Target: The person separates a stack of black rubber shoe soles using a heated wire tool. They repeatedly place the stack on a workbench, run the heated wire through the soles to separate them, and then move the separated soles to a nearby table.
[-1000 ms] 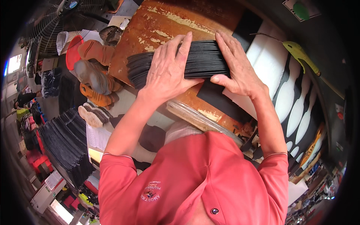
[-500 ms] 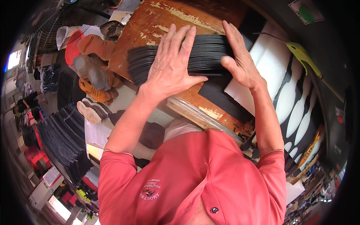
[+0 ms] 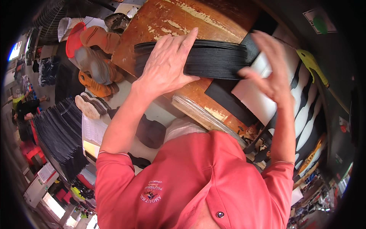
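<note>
A thick stack of thin black sheets [image 3: 217,59] lies across the worn wooden board, its layered edges facing me. My left hand [image 3: 164,65] grips its left part, fingers over the top and far side and thumb along the near side. Just off the stack's right end is my right hand [image 3: 272,72], blurred by motion, its thumb and fingers apart and nothing in it. The stack's left end is partly hidden behind my left hand.
Under the stack is the scuffed wooden board [image 3: 133,28]. White sheets [image 3: 253,95] and a black sheet [image 3: 228,99] lie at its right. A yellow-green air gun [image 3: 310,65] is at the far right. Orange and grey shoe-shaped pieces [image 3: 95,65] stand at the left.
My right hand has swung right, away from the stack's end. The stack's right end now reaches farther right and its edges look more even. My left hand remains on the stack.
</note>
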A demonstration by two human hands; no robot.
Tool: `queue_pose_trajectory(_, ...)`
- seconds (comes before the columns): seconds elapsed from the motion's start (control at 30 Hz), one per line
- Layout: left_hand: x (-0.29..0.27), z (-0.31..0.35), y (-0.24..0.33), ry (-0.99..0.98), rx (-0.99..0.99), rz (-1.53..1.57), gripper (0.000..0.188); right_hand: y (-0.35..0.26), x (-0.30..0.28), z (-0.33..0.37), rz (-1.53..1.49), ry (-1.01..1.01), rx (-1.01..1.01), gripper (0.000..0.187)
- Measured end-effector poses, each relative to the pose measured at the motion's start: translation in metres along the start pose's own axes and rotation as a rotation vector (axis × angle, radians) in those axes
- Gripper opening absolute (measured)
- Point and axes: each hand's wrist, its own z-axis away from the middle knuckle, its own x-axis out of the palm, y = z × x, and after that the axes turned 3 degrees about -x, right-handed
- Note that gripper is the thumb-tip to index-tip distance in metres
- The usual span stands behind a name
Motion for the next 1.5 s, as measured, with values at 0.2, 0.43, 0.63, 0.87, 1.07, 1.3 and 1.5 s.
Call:
queue_pose_trajectory(0.2, -0.003, 0.010, -0.009, 0.046, -0.022, -0.008, 0.123, 0.027, -0.069, 0.039, 0.658, -0.138, 0.381, 0.050)
queue_pose_trajectory(0.43, -0.013, 0.026, -0.010, 0.011, -0.063, 0.006, 0.112, 0.030, -0.079, 0.058, 1.072, -0.094, 0.345, 0.054)
queue_pose_trajectory(0.63, -0.022, 0.033, -0.008, 0.070, -0.077, -0.035, 0.114, 0.048, -0.131, 0.052, 0.602, -0.287, 0.605, 0.045)
queue_pose_trajectory(0.87, -0.052, 0.060, -0.009, 0.057, -0.035, -0.042, 0.116, -0.022, -0.097, 0.092, 0.351, -0.249, 0.474, 0.038)
queue_pose_trajectory(1.07, -0.054, 0.062, -0.001, 0.006, -0.079, -0.040, 0.115, -0.077, -0.136, 0.090, -0.170, -0.157, 0.822, 0.033)
queue_pose_trajectory(1.3, -0.025, 0.050, -0.001, 0.115, -0.009, -0.062, 0.119, -0.139, -0.132, 0.069, 0.116, -0.395, 0.598, 0.029)
queue_pose_trajectory(1.5, -0.027, 0.053, 0.001, 0.111, -0.033, -0.108, 0.119, -0.142, -0.108, 0.045, 0.232, -0.347, 0.564, 0.028)
